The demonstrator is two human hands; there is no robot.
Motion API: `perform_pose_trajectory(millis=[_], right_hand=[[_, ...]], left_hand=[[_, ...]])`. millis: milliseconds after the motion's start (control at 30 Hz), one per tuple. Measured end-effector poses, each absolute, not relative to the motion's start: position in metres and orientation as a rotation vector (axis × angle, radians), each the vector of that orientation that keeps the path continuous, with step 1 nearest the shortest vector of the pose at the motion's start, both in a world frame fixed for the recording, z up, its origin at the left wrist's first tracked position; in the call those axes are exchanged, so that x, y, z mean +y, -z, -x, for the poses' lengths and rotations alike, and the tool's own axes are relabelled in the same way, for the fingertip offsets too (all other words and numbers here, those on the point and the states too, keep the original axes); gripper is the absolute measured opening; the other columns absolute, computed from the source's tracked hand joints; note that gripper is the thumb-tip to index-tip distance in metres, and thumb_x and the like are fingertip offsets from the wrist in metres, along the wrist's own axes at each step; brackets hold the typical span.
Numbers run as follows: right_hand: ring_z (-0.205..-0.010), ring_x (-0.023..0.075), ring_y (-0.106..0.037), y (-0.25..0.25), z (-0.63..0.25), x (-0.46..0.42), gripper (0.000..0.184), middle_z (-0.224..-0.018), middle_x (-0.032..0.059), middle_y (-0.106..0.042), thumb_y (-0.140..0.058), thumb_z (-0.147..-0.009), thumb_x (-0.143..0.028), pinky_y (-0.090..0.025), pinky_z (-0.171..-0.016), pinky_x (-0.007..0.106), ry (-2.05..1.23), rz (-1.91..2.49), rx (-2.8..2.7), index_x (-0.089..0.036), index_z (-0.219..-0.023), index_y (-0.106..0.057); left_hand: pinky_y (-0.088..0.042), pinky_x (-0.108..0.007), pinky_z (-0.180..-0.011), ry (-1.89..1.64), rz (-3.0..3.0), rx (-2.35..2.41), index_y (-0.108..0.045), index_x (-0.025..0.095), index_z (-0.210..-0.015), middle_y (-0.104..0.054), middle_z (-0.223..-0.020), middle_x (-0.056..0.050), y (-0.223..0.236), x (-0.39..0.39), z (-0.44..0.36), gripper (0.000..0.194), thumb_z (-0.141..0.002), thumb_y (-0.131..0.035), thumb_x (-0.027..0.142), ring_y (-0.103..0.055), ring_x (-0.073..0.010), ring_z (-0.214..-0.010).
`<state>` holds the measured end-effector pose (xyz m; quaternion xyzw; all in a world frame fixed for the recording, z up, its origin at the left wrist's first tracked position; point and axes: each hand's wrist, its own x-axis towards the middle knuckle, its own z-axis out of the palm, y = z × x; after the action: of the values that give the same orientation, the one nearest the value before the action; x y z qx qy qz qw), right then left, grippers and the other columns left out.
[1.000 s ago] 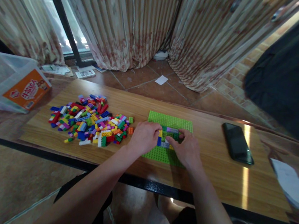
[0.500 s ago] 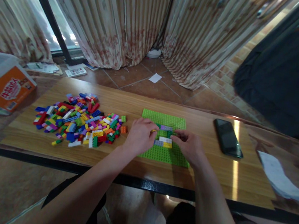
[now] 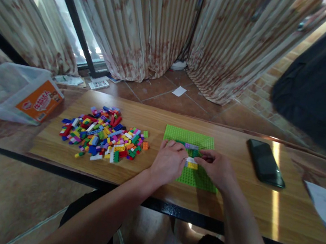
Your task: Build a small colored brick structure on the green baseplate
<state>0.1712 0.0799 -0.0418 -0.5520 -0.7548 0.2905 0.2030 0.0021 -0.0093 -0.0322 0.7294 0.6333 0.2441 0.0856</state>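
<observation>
A light green studded baseplate (image 3: 190, 135) lies on the table with several bricks attached near its middle. Among them are a purple brick (image 3: 191, 147), a dark green brick (image 3: 195, 153), a white brick (image 3: 190, 159) and a yellow brick (image 3: 192, 165). My left hand (image 3: 169, 159) rests over the left side of these bricks, fingers curled down and closed; whatever is under the fingertips is hidden. From the right, my right hand (image 3: 215, 165) reaches in with thumb and fingers pinched at the right end of the white brick. Anything between them is too small to make out.
A pile of mixed loose bricks (image 3: 98, 134) spreads over the table's left part. Beyond it stands a clear plastic box (image 3: 9, 88) with an orange label. A black phone (image 3: 265, 162) and white paper (image 3: 325, 207) lie to the right. The table's dark front edge (image 3: 179, 211) runs below my forearms.
The view has turned left, so everything sits further right. My left hand has come over the left side of the attached bricks, hiding the yellow piece seen at its fingertips. My right fingers have closed in.
</observation>
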Motion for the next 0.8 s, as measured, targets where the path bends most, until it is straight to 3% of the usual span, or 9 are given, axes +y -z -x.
perform_pose_trajectory(millis=[167, 300, 800], right_hand=[[-0.065, 0.0211, -0.067, 0.039, -0.172, 0.074, 0.031, -0.074, 0.0054, -0.074, -0.065, -0.073, -0.043, -0.049, -0.06, 0.032, -0.679, 1.538, -2.206, -0.019, -0.09, -0.075], [-0.061, 0.022, -0.066, 0.043, -0.173, 0.076, 0.028, -0.069, 0.0055, -0.073, -0.061, -0.075, -0.046, -0.046, -0.054, 0.032, -0.55, 1.529, -2.204, -0.021, -0.082, -0.074], [-0.069, 0.0264, -0.068, 0.031, -0.16, 0.068, 0.037, -0.08, 0.011, -0.075, -0.054, -0.082, -0.047, -0.05, -0.064, 0.037, -0.415, 1.515, -2.023, -0.018, -0.091, -0.075]], left_hand=[[-0.037, -0.044, -0.097, -0.687, -2.193, 1.901, -0.069, 0.02, -0.099, -0.065, -0.11, -0.006, 0.032, -0.011, -0.004, 0.022, -0.093, -0.051, 0.031, -0.051, -0.0244, -0.107], [-0.037, -0.048, -0.099, -0.635, -2.224, 1.874, -0.068, 0.02, -0.1, -0.063, -0.118, -0.008, 0.031, -0.013, -0.005, 0.029, -0.087, -0.061, 0.044, -0.047, -0.0278, -0.113], [-0.038, -0.049, -0.098, -0.627, -2.292, 1.861, -0.063, 0.017, -0.097, -0.064, -0.109, -0.008, 0.038, -0.009, -0.009, 0.024, -0.088, -0.062, 0.038, -0.049, -0.0265, -0.11]])
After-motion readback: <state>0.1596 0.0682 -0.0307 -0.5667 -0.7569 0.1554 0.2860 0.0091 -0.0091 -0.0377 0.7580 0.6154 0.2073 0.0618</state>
